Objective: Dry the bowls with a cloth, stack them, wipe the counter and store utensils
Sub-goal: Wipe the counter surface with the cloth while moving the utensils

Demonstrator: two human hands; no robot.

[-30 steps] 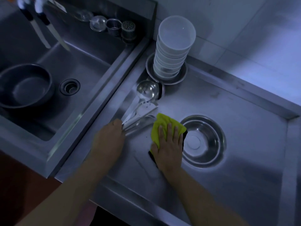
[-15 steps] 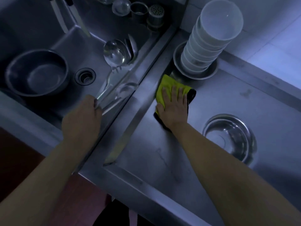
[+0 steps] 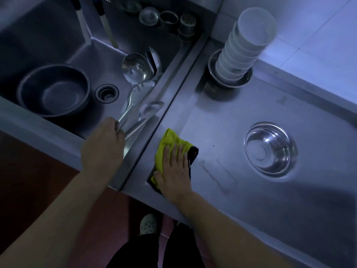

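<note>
My left hand (image 3: 103,144) grips the handles of a bundle of steel utensils (image 3: 135,105), a ladle, a fork and spoons, held over the sink basin. My right hand (image 3: 174,165) presses flat on a yellow and black cloth (image 3: 167,141) near the front left corner of the steel counter (image 3: 222,120). A tall stack of white bowls (image 3: 245,49) leans at the counter's back, standing in a steel dish (image 3: 214,74).
A dark steel bowl (image 3: 55,91) sits in the sink (image 3: 85,57) beside the drain (image 3: 106,93). Small cups and a strainer (image 3: 168,18) line the sink's back ledge. A round steel recess (image 3: 270,148) lies in the counter to the right. My foot (image 3: 148,223) shows below.
My left hand lifted the utensils off the counter and carried them left over the sink. My right hand slid the cloth toward the bowls, then back to the front corner.
</note>
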